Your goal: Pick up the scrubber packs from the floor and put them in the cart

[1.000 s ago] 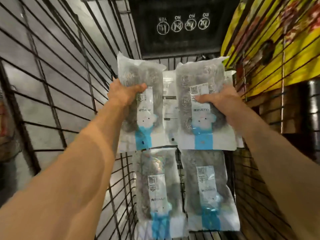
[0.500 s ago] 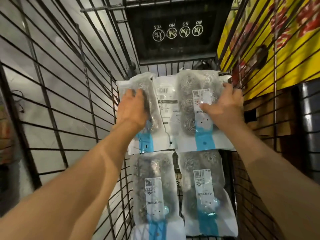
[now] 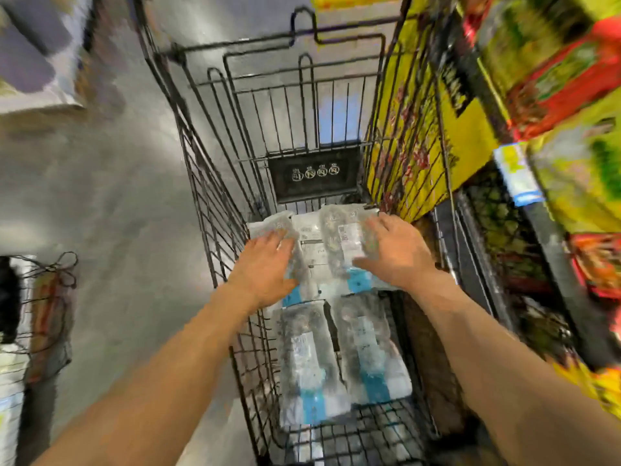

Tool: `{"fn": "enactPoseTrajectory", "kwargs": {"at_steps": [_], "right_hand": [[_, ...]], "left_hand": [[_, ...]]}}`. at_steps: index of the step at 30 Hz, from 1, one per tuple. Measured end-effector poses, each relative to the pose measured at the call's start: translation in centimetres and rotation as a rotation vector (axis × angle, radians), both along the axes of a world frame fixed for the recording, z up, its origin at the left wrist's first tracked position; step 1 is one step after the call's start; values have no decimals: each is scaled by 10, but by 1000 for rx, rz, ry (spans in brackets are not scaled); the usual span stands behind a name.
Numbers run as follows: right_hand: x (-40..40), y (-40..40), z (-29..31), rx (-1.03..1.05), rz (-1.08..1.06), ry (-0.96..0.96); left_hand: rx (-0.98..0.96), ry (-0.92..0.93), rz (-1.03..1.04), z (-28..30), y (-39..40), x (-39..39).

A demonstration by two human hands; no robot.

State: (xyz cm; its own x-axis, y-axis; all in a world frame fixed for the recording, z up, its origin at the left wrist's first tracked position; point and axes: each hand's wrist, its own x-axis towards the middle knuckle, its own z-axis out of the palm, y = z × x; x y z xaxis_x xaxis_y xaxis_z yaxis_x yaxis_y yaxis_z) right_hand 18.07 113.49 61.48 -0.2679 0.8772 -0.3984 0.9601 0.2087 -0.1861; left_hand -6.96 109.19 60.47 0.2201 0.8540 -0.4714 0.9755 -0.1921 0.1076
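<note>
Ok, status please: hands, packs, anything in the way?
Left hand and right hand open, flat over far packs. Near packs lying in cart. Nothing in the way.

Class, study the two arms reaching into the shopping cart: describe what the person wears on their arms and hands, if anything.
Both forearms are bare as far as the frame shows; no sleeve reaches into view. The left hand and right hand wear no gloves. No watch, bracelet or ring can be made out, though motion blur would hide anything small.
</note>
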Motion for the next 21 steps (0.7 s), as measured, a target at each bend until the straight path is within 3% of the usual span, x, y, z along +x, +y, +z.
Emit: {"fn": "enactPoseTrajectory", "kwargs": {"at_steps": [5, 11, 15, 21], "right_hand": [[12, -72, 84, 78, -122, -49], [11, -182, 176, 94, -425, -124], [13, -263, 221, 202, -685, -106], [18, -425, 252, 328, -1083, -147]], "left_hand": [[82, -23, -124, 66, -23, 3], [175, -219, -324, 143, -49, 3], [246, -291, -535, 185, -69, 20], [317, -350, -1015, 230, -143, 114]]}}
